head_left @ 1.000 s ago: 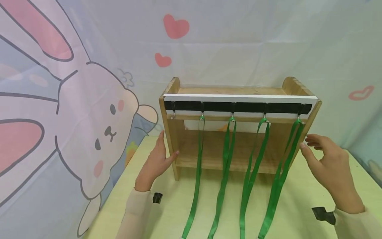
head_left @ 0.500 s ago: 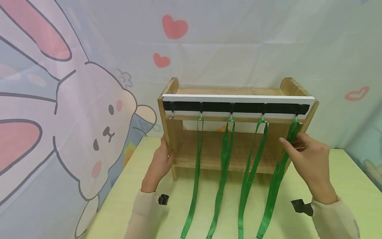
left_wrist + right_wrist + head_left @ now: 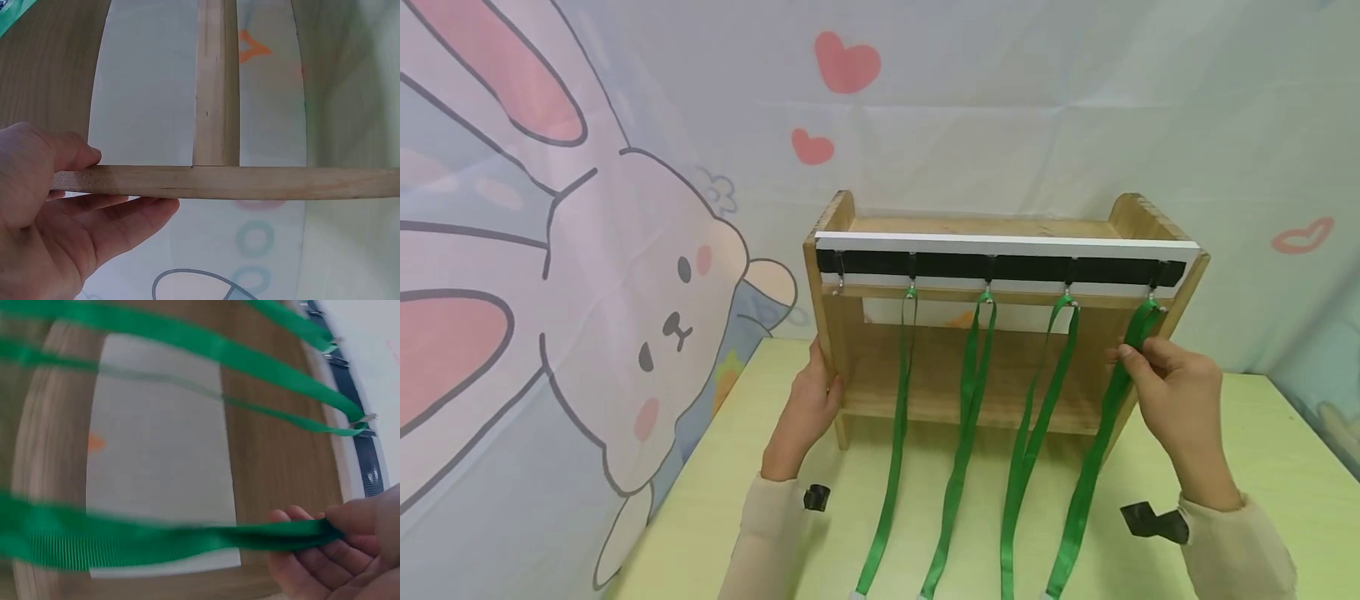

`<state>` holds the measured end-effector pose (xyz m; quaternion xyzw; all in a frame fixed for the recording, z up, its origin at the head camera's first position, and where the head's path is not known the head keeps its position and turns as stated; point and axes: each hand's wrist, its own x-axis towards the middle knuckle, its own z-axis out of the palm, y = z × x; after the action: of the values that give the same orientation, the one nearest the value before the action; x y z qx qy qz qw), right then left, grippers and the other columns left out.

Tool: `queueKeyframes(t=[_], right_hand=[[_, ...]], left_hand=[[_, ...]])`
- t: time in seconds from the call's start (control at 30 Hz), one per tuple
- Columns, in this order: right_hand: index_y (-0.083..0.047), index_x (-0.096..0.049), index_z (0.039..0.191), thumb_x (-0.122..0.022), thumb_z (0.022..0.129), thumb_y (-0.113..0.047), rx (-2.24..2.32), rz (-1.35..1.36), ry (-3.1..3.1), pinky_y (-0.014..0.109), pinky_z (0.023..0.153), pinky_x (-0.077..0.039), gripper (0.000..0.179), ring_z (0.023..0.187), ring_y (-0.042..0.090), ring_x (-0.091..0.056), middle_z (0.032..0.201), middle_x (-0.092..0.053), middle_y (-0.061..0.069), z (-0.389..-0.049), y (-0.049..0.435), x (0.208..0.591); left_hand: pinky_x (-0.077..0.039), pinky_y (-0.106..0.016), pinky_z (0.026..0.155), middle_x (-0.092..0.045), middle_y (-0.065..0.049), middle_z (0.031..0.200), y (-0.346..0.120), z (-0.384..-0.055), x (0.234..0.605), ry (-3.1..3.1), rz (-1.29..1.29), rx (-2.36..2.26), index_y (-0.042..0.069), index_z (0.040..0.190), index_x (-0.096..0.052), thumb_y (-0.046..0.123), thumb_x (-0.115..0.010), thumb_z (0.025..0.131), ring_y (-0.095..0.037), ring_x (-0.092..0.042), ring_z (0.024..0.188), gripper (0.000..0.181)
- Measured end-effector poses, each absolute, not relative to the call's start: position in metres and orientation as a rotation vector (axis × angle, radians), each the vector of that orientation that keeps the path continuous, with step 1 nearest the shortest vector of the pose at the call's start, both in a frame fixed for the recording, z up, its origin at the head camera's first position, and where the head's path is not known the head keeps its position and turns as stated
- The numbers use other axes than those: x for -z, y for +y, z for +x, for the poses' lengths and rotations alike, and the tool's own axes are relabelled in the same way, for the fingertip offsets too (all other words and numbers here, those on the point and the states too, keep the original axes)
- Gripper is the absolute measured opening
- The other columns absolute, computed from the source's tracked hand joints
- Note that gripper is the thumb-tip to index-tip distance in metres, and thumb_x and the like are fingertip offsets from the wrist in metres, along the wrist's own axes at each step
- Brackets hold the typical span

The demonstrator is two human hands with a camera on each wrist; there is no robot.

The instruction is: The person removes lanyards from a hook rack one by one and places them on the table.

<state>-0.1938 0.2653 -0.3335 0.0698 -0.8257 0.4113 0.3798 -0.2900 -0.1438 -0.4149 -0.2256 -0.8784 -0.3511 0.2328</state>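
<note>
A small wooden shelf (image 3: 970, 367) stands on the table, with a white and black hook strip (image 3: 1030, 267) along its upper front. Several green lanyards hang from the hooks; the leftmost hook (image 3: 840, 287) bears none. My right hand (image 3: 1183, 400) pinches the rightmost green lanyard (image 3: 1086, 492) just below its hook, between thumb and fingers. In the right wrist view the lanyard (image 3: 156, 540) runs from the fingertips to the left. My left hand (image 3: 805, 408) holds the shelf's left side; in the left wrist view thumb and fingers clasp the side panel's edge (image 3: 250, 182).
Other lanyards (image 3: 902, 417) hang down in front of the shelf, their lower ends reaching the bottom of the head view. The pale yellow-green table (image 3: 1247, 467) extends to both sides. Behind it hangs a curtain (image 3: 1000, 125) printed with a rabbit and hearts.
My right hand has moved left from beside the shelf to the rightmost lanyard and now pinches its two strands together. My left hand has closed in on the shelf's left side.
</note>
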Motion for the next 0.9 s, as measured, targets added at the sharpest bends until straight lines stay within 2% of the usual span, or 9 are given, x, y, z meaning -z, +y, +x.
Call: queueKeyframes(t=[0.1, 0.17, 0.37, 0.67, 0.9], right_hand=[[0.005, -0.072, 0.099, -0.060, 0.102, -0.007, -1.385, 0.221, -2.097, 0.010, 0.061, -0.051, 0.018, 0.081, -0.003, -0.069, 0.090, -0.077, 0.000, -0.192, 0.270, 0.331], [0.003, -0.071, 0.105, -0.058, 0.103, -0.008, -1.632, 0.293, -2.021, 0.018, 0.072, -0.056, 0.017, 0.084, 0.006, -0.073, 0.092, -0.076, -0.003, -0.190, 0.273, 0.328], [-0.002, -0.070, 0.110, -0.059, 0.102, -0.008, -1.983, 0.428, -1.834, 0.024, 0.070, -0.058, 0.016, 0.080, 0.015, -0.075, 0.094, -0.077, 0.005, -0.188, 0.279, 0.322], [0.000, -0.069, 0.111, -0.055, 0.104, -0.006, -2.041, 0.487, -1.836, 0.028, 0.069, -0.060, 0.017, 0.080, 0.019, -0.075, 0.093, -0.077, 0.008, -0.173, 0.284, 0.319], [0.002, -0.068, 0.111, -0.053, 0.104, -0.003, -2.004, 0.518, -1.856, 0.027, 0.070, -0.059, 0.018, 0.080, 0.020, -0.075, 0.093, -0.076, 0.009, -0.159, 0.288, 0.309]], left_hand=[[-0.053, -0.059, 0.087, -0.055, -0.040, 0.125, -0.144, -0.290, 0.415, -2.400, -0.631, 0.951, -0.008, 0.152, -0.016, -0.005, -0.058, 0.097, -0.051, -0.062, 0.111, 0.069], [-0.054, -0.059, 0.086, -0.056, -0.040, 0.124, -0.144, -0.291, 0.415, -2.393, -0.636, 0.945, -0.008, 0.152, -0.016, -0.005, -0.058, 0.097, -0.051, -0.062, 0.110, 0.069], [-0.054, -0.059, 0.086, -0.056, -0.040, 0.124, -0.144, -0.291, 0.415, -2.410, -0.625, 0.960, -0.008, 0.152, -0.017, -0.003, -0.058, 0.097, -0.051, -0.063, 0.109, 0.069], [-0.054, -0.059, 0.086, -0.057, -0.041, 0.121, -0.143, -0.290, 0.416, -2.409, -0.625, 0.955, -0.010, 0.151, -0.018, -0.003, -0.058, 0.097, -0.051, -0.063, 0.108, 0.068], [-0.053, -0.060, 0.086, -0.056, -0.040, 0.123, -0.144, -0.292, 0.417, -2.399, -0.629, 0.959, -0.009, 0.151, -0.017, -0.002, -0.057, 0.097, -0.051, -0.062, 0.109, 0.067]])
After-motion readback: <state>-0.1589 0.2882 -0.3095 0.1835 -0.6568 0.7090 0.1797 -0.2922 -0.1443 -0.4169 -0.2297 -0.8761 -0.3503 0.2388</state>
